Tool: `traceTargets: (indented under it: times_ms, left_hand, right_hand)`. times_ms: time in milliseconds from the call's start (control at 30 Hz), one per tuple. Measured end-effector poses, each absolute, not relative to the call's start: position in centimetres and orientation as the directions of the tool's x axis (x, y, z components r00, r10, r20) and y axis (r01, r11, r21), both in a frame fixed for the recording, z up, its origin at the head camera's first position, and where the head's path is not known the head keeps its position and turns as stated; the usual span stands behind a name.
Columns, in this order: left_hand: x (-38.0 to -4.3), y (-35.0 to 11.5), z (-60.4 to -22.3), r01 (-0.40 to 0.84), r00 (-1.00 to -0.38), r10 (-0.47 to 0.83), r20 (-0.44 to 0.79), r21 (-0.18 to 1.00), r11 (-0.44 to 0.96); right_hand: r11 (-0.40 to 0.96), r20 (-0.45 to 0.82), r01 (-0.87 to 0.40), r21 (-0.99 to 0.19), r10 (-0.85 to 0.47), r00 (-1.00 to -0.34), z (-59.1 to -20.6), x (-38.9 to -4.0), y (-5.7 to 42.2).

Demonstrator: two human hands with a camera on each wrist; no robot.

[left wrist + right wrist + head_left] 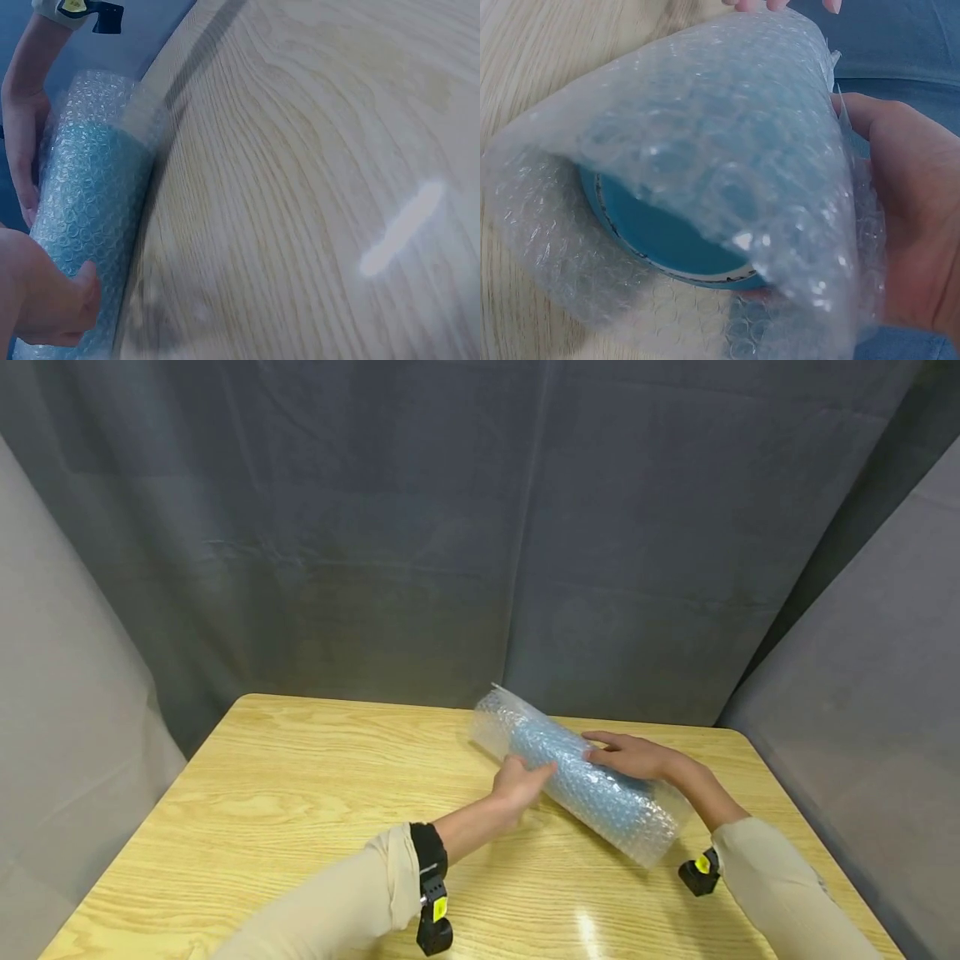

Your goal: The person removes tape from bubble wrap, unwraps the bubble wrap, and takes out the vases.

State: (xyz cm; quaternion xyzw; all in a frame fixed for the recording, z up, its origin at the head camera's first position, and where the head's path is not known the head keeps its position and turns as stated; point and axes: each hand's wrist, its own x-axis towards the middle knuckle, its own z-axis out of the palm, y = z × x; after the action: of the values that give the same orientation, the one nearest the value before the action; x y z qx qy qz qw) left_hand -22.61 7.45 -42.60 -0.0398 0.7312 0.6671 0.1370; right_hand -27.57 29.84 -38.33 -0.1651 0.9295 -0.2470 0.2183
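Observation:
A roll of clear bubble wrap [592, 789] lies slantwise over the table, wound around a blue cylinder [682, 232] whose round end shows inside the loose wrap. My left hand [521, 785] grips the near side of the wrapped cylinder around its middle, thumb along the plastic; some of its fingers are hidden. My right hand [633, 756] holds the far side, its fingers bent over the wrap. In the right wrist view, that hand curves around the side by the wrap's loose edge [844, 120]. The wrap extends past the cylinder at both ends.
The wooden table [300, 793] has its back edge near a dark grey curtain [375, 527]. Light grey panels [67, 710] stand on both sides. Each wrist carries a small black camera [433, 927].

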Motion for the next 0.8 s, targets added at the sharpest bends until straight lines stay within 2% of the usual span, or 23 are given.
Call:
traceTargets:
  times_ms: [367, 567, 800]
  left_hand:
    - [-22.8, 9.1, -42.9, -0.296, -0.955, 0.026, -0.296, 0.955, -0.01]
    - [-22.9, 10.2, -43.0, -0.318, -0.948, -0.029, -0.318, 0.948, -0.004]
    - [-23.1, 11.1, -43.4, -0.252, -0.966, -0.066, -0.251, 0.968, 0.001]
  right_hand:
    - [0.805, -0.316, -0.194, -0.561, -0.425, -0.848, -39.0, -27.8, 30.1]
    - [0.791, -0.316, -0.187, -0.582, -0.432, -0.845, -39.2, -27.6, 30.0]
    - [0.761, -0.306, -0.177, -0.624, -0.446, -0.841, -39.5, -27.5, 30.1]
